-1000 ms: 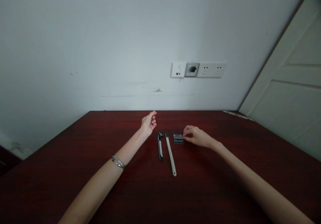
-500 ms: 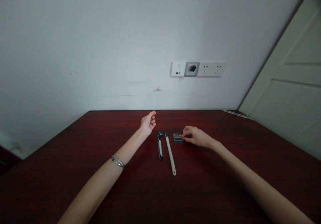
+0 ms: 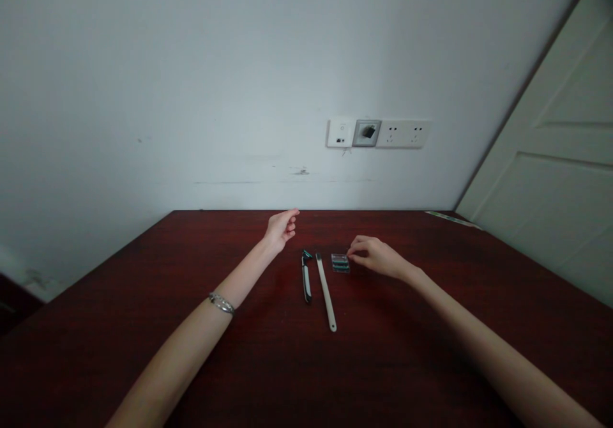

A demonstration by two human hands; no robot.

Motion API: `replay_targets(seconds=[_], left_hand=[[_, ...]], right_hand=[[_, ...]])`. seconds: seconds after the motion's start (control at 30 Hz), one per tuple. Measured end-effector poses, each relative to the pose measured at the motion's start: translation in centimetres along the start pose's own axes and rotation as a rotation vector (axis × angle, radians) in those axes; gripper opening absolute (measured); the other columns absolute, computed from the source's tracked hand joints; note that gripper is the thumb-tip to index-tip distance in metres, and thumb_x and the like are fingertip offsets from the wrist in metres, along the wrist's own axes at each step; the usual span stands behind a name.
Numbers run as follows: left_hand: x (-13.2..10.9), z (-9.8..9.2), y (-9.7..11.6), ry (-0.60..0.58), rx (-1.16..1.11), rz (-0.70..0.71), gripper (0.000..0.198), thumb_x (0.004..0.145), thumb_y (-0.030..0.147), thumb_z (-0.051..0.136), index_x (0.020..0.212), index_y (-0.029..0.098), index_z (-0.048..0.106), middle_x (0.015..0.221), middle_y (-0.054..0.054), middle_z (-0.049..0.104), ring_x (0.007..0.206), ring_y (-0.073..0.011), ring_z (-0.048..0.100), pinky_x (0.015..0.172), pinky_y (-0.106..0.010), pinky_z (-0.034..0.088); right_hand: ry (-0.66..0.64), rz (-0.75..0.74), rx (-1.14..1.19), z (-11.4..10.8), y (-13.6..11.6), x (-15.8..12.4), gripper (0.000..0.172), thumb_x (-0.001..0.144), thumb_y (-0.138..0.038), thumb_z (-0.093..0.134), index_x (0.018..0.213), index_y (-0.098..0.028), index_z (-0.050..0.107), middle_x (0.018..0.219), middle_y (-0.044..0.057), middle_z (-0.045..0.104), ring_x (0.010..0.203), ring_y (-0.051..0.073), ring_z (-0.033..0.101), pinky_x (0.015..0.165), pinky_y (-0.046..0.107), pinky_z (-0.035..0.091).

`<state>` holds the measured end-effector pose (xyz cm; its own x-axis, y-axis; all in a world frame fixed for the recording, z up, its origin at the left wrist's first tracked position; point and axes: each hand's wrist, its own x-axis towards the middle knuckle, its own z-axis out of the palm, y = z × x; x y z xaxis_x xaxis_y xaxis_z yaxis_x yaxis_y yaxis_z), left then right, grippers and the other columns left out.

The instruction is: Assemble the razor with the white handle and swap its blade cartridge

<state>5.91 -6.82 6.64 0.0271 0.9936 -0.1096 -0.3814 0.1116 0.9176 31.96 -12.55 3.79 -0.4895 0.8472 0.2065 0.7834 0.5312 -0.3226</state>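
Note:
A razor (image 3: 306,280) with a grey and black handle lies on the dark red table, its teal head pointing away from me. Beside it, to the right, is a long, pale toothbrush-like stick (image 3: 326,292) with a dark far end and a hole in its near end. Farther right rests a small clear case (image 3: 340,263) with teal and dark strips inside, apparently razor cartridges. My right hand (image 3: 376,255) is closed, its fingertips pinching the case's right edge. Beyond and left of the razor, my left hand (image 3: 281,229) is held closed, fingers curled, with nothing visible in them.
The wooden table (image 3: 215,364) runs back to a white wall with a row of sockets (image 3: 403,133) and a black plug (image 3: 368,132). A thin, light strip (image 3: 453,219) lies at the far right edge, near a white panelled door (image 3: 565,134).
My left hand has shifted slightly to the left. The right hand stays at the case's edge with its fingers barely moved. The view has tilted a little.

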Motion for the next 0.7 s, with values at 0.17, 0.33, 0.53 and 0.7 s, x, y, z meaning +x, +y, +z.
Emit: replay_targets(seconds=[0.17,0.33,0.53,0.7], left_hand=[[-1.7,-0.6,2.1,-0.177,0.398,-0.005,0.018,0.066,0.027,0.07,0.072,0.011,0.063,0.053,0.005,0.047,0.04,-0.002,0.038,0.037,-0.017,0.023],[-3.7,-2.2,3.4,-0.434,1.01,-0.013,0.015,0.067,0.025,0.066,0.065,0.01,0.066,0.056,-0.001,0.058,0.041,-0.006,0.047,0.036,-0.018,0.027],[-5.9,-3.3,1.0,-0.468,1.275,-0.069,0.021,0.068,0.029,0.064,0.06,0.01,0.065,0.056,-0.002,0.06,0.042,-0.0075,0.05,0.036,-0.017,0.03],[-7.2,-2.8,-0.5,-0.401,1.385,-0.009,0.028,0.069,0.037,0.063,0.057,0.011,0.062,0.058,-0.004,0.062,0.044,-0.0095,0.052,0.041,-0.02,0.037]], right_hand=[[0.015,0.033,-0.116,-0.2,-1.4,-0.2,0.021,0.085,-0.031,0.05,0.088,-0.023,0.07,0.098,0.004,0.063,0.085,0.018,0.06,0.068,0.027,0.044],[0.04,0.059,-0.192,-0.8,-3.7,-0.3,0.021,0.085,-0.027,0.049,0.088,-0.023,0.07,0.097,0.005,0.064,0.087,0.018,0.06,0.064,0.026,0.043],[0.077,0.048,-0.195,-1.0,-6.0,-0.6,0.021,0.085,-0.028,0.048,0.086,-0.023,0.069,0.095,0.004,0.066,0.085,0.017,0.061,0.061,0.024,0.041],[0.07,0.022,-0.189,-0.7,-7.4,-1.0,0.022,0.086,-0.031,0.047,0.085,-0.023,0.069,0.093,0.003,0.066,0.084,0.017,0.061,0.061,0.025,0.041]])
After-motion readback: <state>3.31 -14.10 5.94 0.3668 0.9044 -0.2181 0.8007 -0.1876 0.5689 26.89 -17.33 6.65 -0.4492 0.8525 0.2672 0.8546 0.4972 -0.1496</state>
